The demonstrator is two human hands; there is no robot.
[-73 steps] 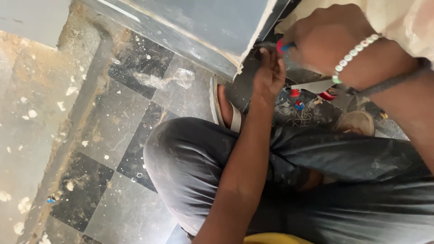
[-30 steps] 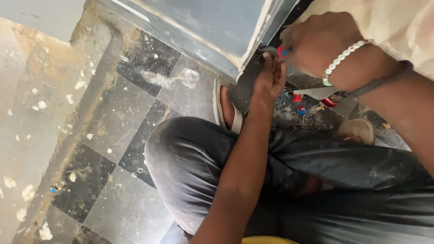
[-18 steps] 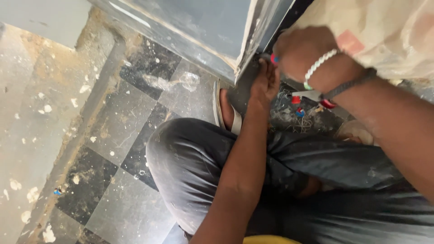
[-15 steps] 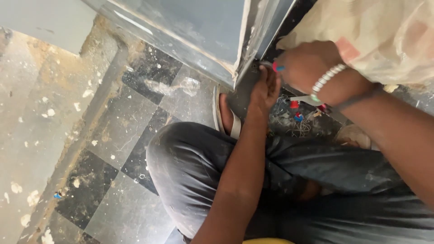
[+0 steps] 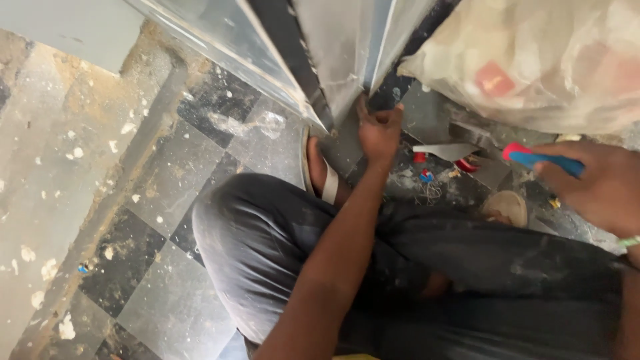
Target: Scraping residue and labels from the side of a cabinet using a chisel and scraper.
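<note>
Your left hand [image 5: 379, 130] presses against the foot of the metal frame [image 5: 337, 80], fingers curled tight on its lower edge where it meets the checkered floor [image 5: 143, 220]; that grip is closed on the frame itself, with nothing loose in it. Your right hand [image 5: 600, 187] is off to the right of the frame, well apart from it, wrapped shut around a screwdriver [image 5: 543, 159] with a blue handle and red cap; the tip is hidden behind your fingers, so you cannot judge its angle from here. Keep the left hand steady on the frame so the edge does not shift, and bring the tool in low, watching that you clear the scraps of wire and small red and blue bits [image 5: 427, 175] lying on the floor just right of the frame. Your sandal [image 5: 319, 170] sits right below the frame, so keep your foot planted and your knee out of the tool's path. The plastic sack [image 5: 533, 60] bulges above your right hand; mind it does not crowd your wrist.
</note>
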